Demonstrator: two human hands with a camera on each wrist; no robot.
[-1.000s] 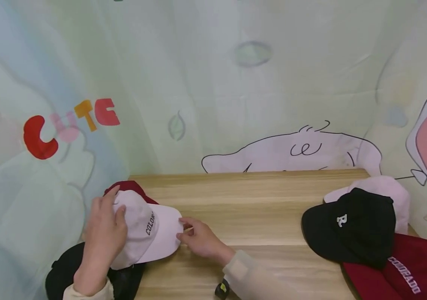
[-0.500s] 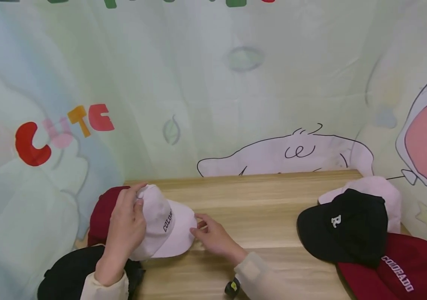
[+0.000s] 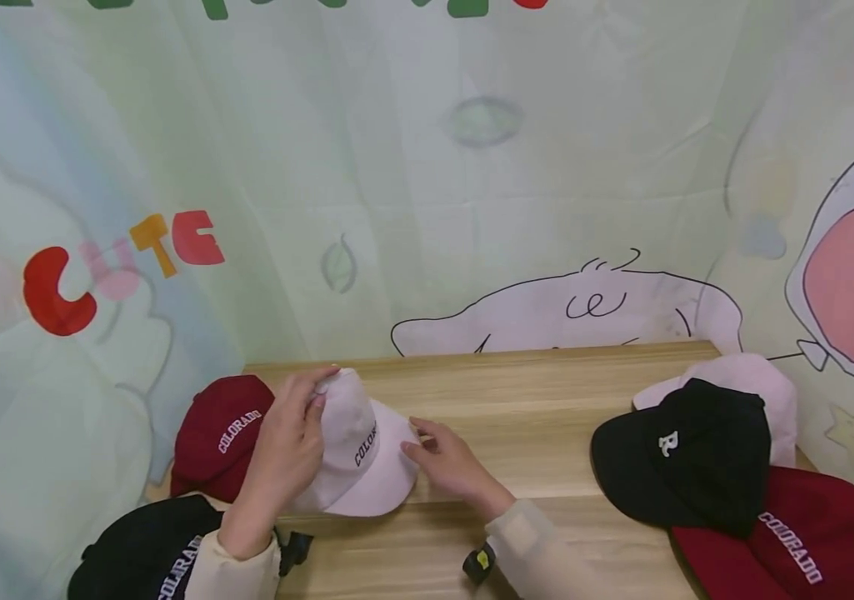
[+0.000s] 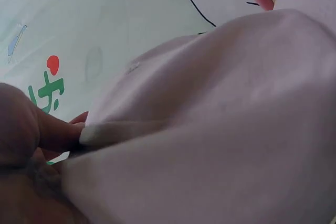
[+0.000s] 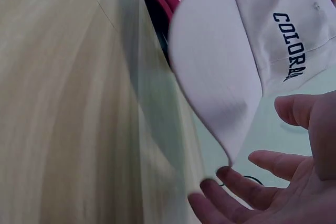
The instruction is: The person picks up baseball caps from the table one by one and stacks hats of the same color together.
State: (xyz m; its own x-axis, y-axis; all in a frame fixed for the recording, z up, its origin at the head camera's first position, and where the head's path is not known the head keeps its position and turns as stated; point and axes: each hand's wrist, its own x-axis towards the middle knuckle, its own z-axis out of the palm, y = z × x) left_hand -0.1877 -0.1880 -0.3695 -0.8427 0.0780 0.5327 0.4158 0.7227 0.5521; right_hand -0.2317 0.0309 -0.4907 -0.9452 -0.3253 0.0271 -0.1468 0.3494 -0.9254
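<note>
A white baseball cap point(image 3: 389, 467) with dark lettering is raised over the left part of the wooden table, its brim to the right. My left hand point(image 3: 287, 458) grips it at the back; in the left wrist view the thumb point(image 4: 60, 135) lies at the fabric's edge. My right hand point(image 3: 452, 467) is at the brim's outer edge. In the right wrist view its fingers are spread, with one fingertip point(image 5: 224, 173) right at the brim's tip. Behind my left hand are a dark red "COLORADO" cap point(image 3: 205, 446) and a black cap point(image 3: 137, 542), partly covered by my left arm.
At the right of the wooden table point(image 3: 516, 417), a black cap with a white R point(image 3: 696, 462) overlaps a pale pink cap point(image 3: 775, 400) behind it and a dark red cap point(image 3: 839, 533) in front. A printed curtain point(image 3: 427, 200) hangs behind the table.
Both hands and the white cap have moved right, away from the red and black caps at the left. The lettering on those two caps has come into view.
</note>
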